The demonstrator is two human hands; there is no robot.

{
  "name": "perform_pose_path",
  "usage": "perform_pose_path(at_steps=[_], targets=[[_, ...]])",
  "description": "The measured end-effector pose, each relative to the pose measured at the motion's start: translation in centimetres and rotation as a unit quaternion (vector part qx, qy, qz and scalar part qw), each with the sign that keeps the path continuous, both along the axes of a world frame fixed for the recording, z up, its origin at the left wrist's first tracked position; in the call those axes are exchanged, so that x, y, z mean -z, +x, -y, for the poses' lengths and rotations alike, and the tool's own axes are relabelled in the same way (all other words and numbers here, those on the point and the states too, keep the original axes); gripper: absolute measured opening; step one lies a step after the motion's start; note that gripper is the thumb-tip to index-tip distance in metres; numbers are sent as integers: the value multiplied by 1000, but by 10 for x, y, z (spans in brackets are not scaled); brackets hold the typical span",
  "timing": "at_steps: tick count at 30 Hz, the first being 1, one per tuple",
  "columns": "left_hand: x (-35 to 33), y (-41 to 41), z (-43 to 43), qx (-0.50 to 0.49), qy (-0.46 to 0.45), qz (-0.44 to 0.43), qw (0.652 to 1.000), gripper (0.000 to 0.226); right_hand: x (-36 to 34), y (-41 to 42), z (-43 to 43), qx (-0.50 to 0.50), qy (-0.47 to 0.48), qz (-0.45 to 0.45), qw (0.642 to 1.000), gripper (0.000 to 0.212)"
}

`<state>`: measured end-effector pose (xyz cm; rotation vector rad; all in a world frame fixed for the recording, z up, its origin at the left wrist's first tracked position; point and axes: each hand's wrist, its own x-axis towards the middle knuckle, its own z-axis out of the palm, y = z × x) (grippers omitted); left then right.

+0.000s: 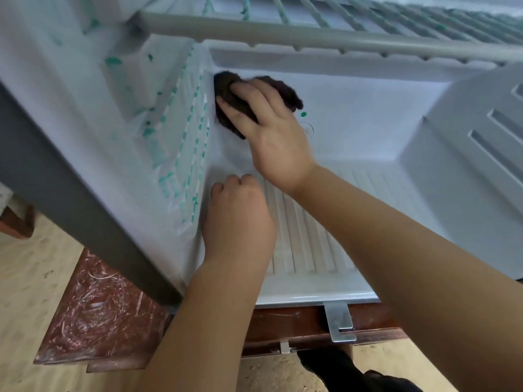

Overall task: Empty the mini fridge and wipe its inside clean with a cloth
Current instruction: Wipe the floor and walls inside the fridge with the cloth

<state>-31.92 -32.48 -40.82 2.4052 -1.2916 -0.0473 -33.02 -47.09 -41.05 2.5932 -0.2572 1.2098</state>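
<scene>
Bare forearms reach from the lower edge into the open mini fridge, which sits on a reddish wooden stand. A grey wire shelf spans its top. The right hand, fingers fairly flat, presses a dark cloth against the back wall at the rear left corner. The left hand is a fist holding nothing visible, resting on the ribbed floor beside the left wall. A small green spot sits just beside the cloth.

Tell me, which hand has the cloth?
The right hand, the one farther in: it presses the dark cloth against the back wall. The left hand is an empty fist, nearer the front.
</scene>
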Motion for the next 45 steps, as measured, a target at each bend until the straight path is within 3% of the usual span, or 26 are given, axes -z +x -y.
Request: perform_pose_path(at_steps=[4,8,13,17,19,21,23,25,27,28,30,35,41,43,45], targets=[[-2,2,0,-7,12,-3,1000,21,27,-12,-8,-66,130,-157,977,30],[0,1,0,-11,19,-3,1000,19,12,-5,-18,-55,248,-249,935,33],[-7,1,-2,-16,12,-36,999,25,-1,-1,-28,-6,308,-266,913,33],[-5,2,-7,23,21,-12,999,29,7,-40,-40,-10,349,-202,915,42],[-4,1,-8,30,24,-10,999,26,11,-64,-39,115,339,-203,911,41],[-4,-1,-10,33,31,-17,999,25,12,-84,-31,295,291,-219,883,37],[-5,-3,-11,37,40,-16,998,24,6,-95,-30,361,290,-206,862,36],[-4,-4,-12,38,45,-4,998,25,4,-86,-36,256,311,-144,904,42],[-3,-4,-12,41,51,15,998,28,3,-62,-46,80,308,-156,935,42],[-3,-4,-12,42,55,21,997,31,5,-47,-46,18,293,-197,936,39],[-2,-3,-13,37,69,23,997,33,7,-21,-41,-2,293,-283,913,37],[-4,-2,-13,22,79,24,996,23,5,-3,-35,98,274,-307,906,39],[0,-1,-12,40,78,32,996,19,6,-73,-22,216,269,-260,902,43],[1,0,-12,44,80,31,995,20,4,-109,-11,304,262,-257,879,40],[1,0,-13,50,83,37,995,21,-3,-140,0,410,264,-263,832,37]])
